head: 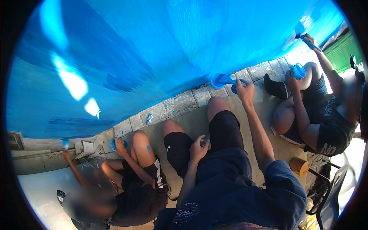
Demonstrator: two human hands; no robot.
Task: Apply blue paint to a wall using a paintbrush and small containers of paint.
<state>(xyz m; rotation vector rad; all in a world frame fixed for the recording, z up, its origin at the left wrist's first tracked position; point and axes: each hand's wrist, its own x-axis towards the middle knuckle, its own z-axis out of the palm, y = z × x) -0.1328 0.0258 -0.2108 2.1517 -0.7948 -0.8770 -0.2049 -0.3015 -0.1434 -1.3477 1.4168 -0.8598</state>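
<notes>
My right hand (244,90) grips the handle of a paintbrush (227,80), whose blue-coated bristles are at a small cup of blue paint (216,82) by the foot of the wall. Other fine details of the brush head are hard to tell. My left hand (199,148) rests over my lap near my thigh, fingers loosely curled and apart, holding nothing. In front of me rises a wall (161,43) painted in lighter and darker blues, with streaky brush marks and bright sun patches at the left.
A person at the right holds a paint cup (299,71) and a brush against the wall. Another at the left holds a blue container (113,144) and reaches to the wall. Grey paving blocks (179,103) edge it. A tin (299,166) and chair (333,195) stand behind right.
</notes>
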